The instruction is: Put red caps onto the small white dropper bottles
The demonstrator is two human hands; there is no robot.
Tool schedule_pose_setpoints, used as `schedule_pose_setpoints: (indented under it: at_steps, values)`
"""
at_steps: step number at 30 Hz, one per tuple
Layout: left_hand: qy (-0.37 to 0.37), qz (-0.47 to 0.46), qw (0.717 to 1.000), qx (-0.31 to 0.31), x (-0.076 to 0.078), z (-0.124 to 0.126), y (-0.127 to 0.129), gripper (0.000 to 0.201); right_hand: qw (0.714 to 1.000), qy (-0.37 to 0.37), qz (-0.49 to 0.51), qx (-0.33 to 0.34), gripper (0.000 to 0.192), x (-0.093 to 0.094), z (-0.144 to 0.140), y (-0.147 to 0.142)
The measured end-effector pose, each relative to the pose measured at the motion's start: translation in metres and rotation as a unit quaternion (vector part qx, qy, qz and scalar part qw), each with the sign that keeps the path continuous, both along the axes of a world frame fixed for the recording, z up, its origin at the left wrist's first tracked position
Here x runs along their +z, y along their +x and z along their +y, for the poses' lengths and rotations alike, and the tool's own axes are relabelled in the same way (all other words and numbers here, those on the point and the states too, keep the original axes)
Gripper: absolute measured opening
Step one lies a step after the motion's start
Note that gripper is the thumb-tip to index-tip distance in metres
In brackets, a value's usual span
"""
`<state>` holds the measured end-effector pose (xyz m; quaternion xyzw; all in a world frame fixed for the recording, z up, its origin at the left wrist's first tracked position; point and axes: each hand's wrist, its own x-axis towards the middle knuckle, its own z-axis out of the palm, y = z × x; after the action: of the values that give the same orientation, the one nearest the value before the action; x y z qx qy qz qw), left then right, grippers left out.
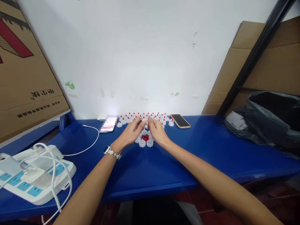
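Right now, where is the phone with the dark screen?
In the head view, the phone lies flat on the blue table, by the wall, just right of the white caps.

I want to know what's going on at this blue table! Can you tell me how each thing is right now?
left hand: fingertips pinched on a small part
right hand: fingertips meeting the left's
white caps: loose, ringed around red pieces
red pieces: piled
red-tipped caps: upright, in rows
dark phone: flat, screen off
power strip: plugs in, light on
black bag: crumpled

A white wall (145, 56) rises behind the blue table (206, 150), cardboard (25, 72) leaning alongside.
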<state>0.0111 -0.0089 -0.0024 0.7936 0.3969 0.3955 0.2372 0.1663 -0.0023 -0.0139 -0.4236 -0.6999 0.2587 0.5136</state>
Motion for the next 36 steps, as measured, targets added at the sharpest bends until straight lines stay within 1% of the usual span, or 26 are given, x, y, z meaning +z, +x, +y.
schedule_pose_setpoints:
  at_steps: [3, 4, 5, 6, 7, 10, 12, 13, 15, 16, 18, 20, 22, 25, 28, 30, 31, 32, 34, 36]
  values:
    - [-0.080, -0.074, 0.993, -0.034, 0.000, 0.009, -0.014, 0.052, 0.999, 0.032, -0.003, -0.034, 0.054, 0.003, 0.001, 0.007]
    - [-0.096, -0.099, 0.990, -0.031, 0.000, 0.013, -0.021, 0.053, 0.998, 0.040, -0.007, -0.047, 0.053, 0.004, 0.003, 0.011]
    - [-0.097, -0.115, 0.989, -0.013, 0.000, 0.016, -0.029, 0.050, 0.997, 0.044, -0.019, -0.052, 0.051, 0.005, 0.005, 0.015]
    - [-0.086, -0.108, 0.990, 0.016, -0.001, 0.019, -0.035, 0.046, 0.997, 0.046, -0.044, -0.045, 0.049, 0.005, 0.007, 0.018]
    - [-0.072, -0.078, 0.994, 0.036, -0.001, 0.021, -0.041, 0.042, 0.995, 0.048, -0.082, -0.026, 0.046, 0.005, 0.008, 0.020]
    - [-0.037, -0.014, 0.997, 0.059, -0.004, 0.023, -0.049, 0.036, 0.972, 0.062, -0.222, 0.043, 0.036, 0.004, 0.008, 0.022]
    - [-0.023, 0.012, 0.998, 0.059, -0.005, 0.022, -0.048, 0.039, 0.960, 0.059, -0.267, 0.057, 0.028, 0.003, 0.006, 0.021]
    - [-0.020, 0.021, 0.998, 0.055, -0.006, 0.021, -0.046, 0.040, 0.962, 0.050, -0.264, 0.054, 0.024, 0.003, 0.005, 0.021]
    - [-0.020, 0.034, 0.998, 0.045, -0.006, 0.019, -0.043, 0.038, 0.974, 0.024, -0.222, 0.043, 0.020, 0.002, 0.006, 0.021]
    - [-0.020, 0.037, 0.998, 0.042, -0.006, 0.019, -0.042, 0.037, 0.981, 0.013, -0.190, 0.041, 0.020, 0.001, 0.007, 0.021]
    - [-0.018, 0.041, 0.998, 0.039, -0.005, 0.017, -0.040, 0.034, 0.990, 0.006, -0.126, 0.058, 0.024, -0.001, 0.011, 0.019]
    - [-0.014, 0.042, 0.998, 0.037, -0.004, 0.016, -0.038, 0.033, 0.993, 0.014, -0.076, 0.090, 0.028, 0.000, 0.016, 0.015]
    - [-0.013, 0.036, 0.999, 0.036, -0.002, 0.014, -0.037, 0.032, 0.992, 0.029, -0.050, 0.112, 0.025, 0.003, 0.021, 0.008]
    - [-0.004, 0.028, 0.998, 0.052, 0.001, 0.014, -0.040, 0.033, 0.991, 0.044, -0.055, 0.116, 0.018, 0.014, 0.031, -0.005]
    - [0.023, 0.041, 0.992, 0.114, -0.001, 0.019, -0.050, 0.036, 0.988, 0.049, -0.102, 0.107, 0.011, 0.025, 0.049, -0.020]
    - [0.035, 0.066, 0.985, 0.158, -0.007, 0.025, -0.058, 0.036, 0.982, 0.042, -0.151, 0.108, 0.009, 0.025, 0.065, -0.031]
    - [0.034, 0.083, 0.982, 0.167, -0.011, 0.028, -0.063, 0.037, 0.976, 0.035, -0.179, 0.115, 0.010, 0.024, 0.073, -0.036]
    - [0.026, 0.097, 0.980, 0.169, -0.016, 0.032, -0.066, 0.041, 0.969, 0.029, -0.210, 0.124, 0.011, 0.021, 0.080, -0.041]
    - [-0.001, 0.129, 0.981, 0.146, -0.026, 0.039, -0.072, 0.049, 0.951, 0.023, -0.274, 0.141, 0.011, 0.014, 0.092, -0.048]
    - [-0.018, 0.138, 0.982, 0.127, -0.035, 0.044, -0.074, 0.050, 0.930, 0.028, -0.332, 0.154, 0.012, 0.009, 0.100, -0.051]
